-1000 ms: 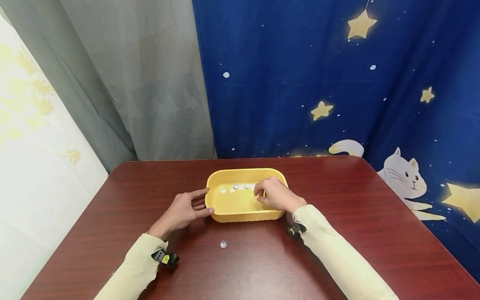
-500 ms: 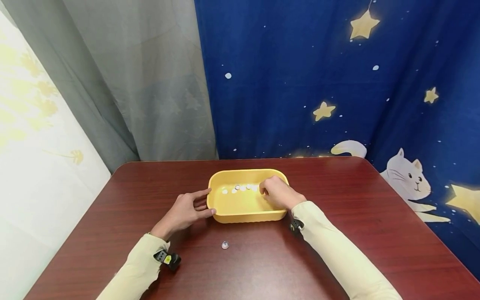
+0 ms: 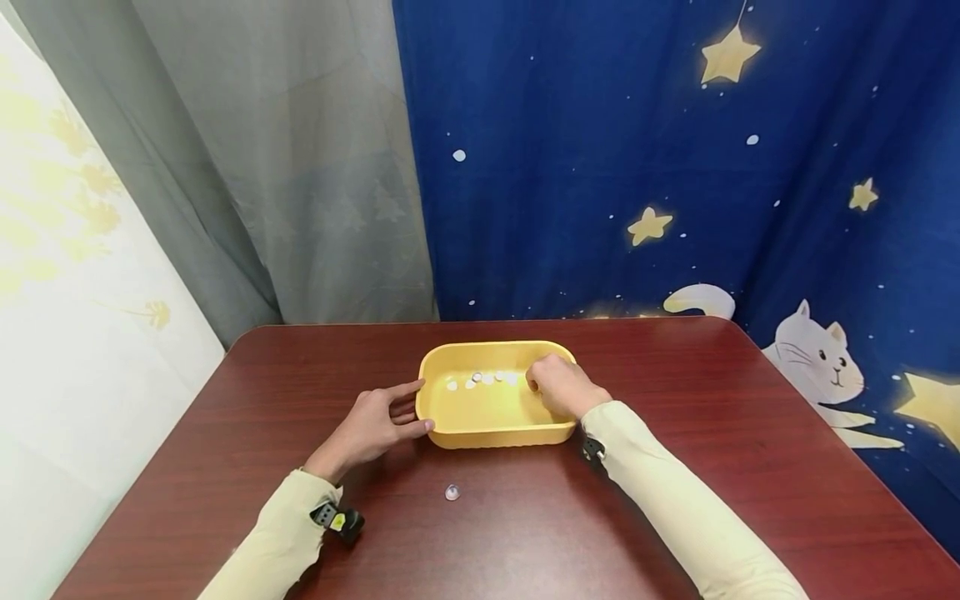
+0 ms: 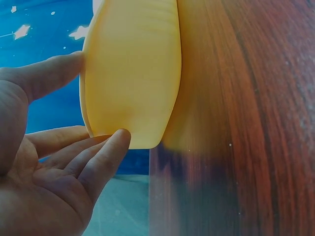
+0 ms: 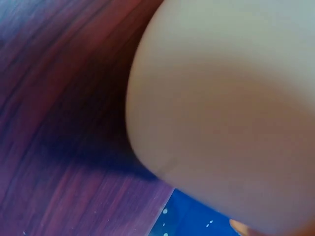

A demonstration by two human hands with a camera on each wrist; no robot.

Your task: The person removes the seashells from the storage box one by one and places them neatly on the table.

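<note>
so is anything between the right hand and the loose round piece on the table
Yes, the near wall of the yellow tray: the right hand is inside it, while the round piece lies on the table in front.

Pictured on the table (image 3: pixel 570 525), just right of the left hand (image 3: pixel 369 427): a tray (image 3: pixel 498 438), touched at its left end by that same hand, with the right hand (image 3: pixel 561 387) inside its right end. In the tray, left of the right hand, small round pieces (image 3: pixel 488 379) in a loose row toward the far wall. On the table before the tray, right of the left hand, a lone round piece (image 3: pixel 452 492). Past the table, left curtain (image 3: pixel 330 192) ahead of the left hand, right curtain (image 3: pixel 570 192) ahead of the right.
</note>
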